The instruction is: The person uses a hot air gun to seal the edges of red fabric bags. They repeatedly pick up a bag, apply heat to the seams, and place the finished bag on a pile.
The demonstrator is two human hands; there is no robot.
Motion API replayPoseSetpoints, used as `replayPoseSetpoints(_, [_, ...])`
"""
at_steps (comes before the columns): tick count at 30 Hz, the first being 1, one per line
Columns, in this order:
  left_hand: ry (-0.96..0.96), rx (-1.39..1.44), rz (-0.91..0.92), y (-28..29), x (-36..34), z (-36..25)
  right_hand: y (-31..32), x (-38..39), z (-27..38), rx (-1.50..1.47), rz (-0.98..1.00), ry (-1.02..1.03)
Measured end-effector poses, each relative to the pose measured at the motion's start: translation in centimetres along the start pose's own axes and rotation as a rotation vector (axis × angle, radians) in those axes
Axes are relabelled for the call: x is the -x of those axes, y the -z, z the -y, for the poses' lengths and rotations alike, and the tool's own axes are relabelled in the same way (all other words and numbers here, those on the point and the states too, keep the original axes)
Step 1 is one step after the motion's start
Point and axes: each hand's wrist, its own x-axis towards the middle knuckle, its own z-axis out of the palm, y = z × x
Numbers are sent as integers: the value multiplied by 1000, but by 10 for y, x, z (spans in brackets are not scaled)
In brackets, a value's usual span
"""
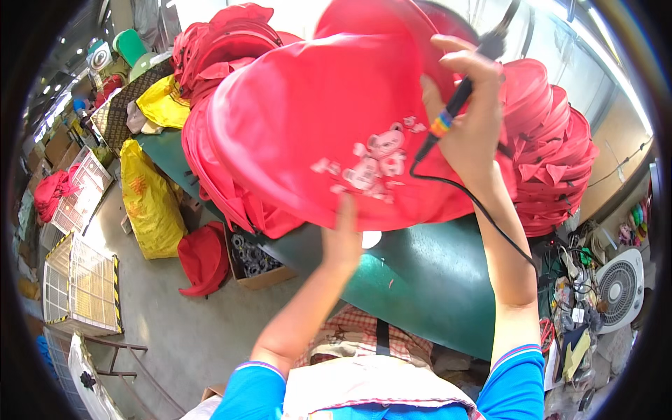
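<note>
- Workshop floor of grey concrete at 8 o'clock, crowded with a white wire crate (78, 285), a yellow sack (148, 203) and a cardboard box of dark metal rings (253, 262)
- Dark green table (420, 269) curving from 10 o'clock through centre to 4 o'clock, near edge bowed toward the lower rim, a bare stretch of top showing just below centre
- Red fabric pieces heaped in a tall stack (553, 161) at 2 o'clock and a second pile (224, 42) at 11 o'clock, both resting on the table top
- Red heart-shaped fabric piece (308, 126) raised above the table at centre to 12 o'clock, pale cartoon print on its lower right face
- Left hand (343, 241) at 6 o'clock of the heart, pressed up against its lower edge, fingers together behind the cloth, grip not fully visible
- Right hand (465, 122) at 1 o'clock, fingers curled shut round a black corded tool (455, 105), tip pointing upward, black cable trailing down toward 4 o'clock
- White floor fan (619, 283) at 4 o'clock beside a clutter of wires and small tools at the table end
- Open floor only at 7 o'clock between the crate and the table edge; passage narrow elsewhere
</note>
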Motion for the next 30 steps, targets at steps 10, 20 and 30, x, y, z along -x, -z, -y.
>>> replayPoseSetpoints(10, [488, -389, 230, 72, 40, 17, -53, 132, 5, -148, 80, -398])
replayPoseSetpoints(20, [334, -510, 218, 77, 42, 26, 68, 214, 18, 564, 327, -395])
replayPoseSetpoints(30, [254, -681, 317, 65, 53, 28, 69, 174, 197, -222, 423, -828])
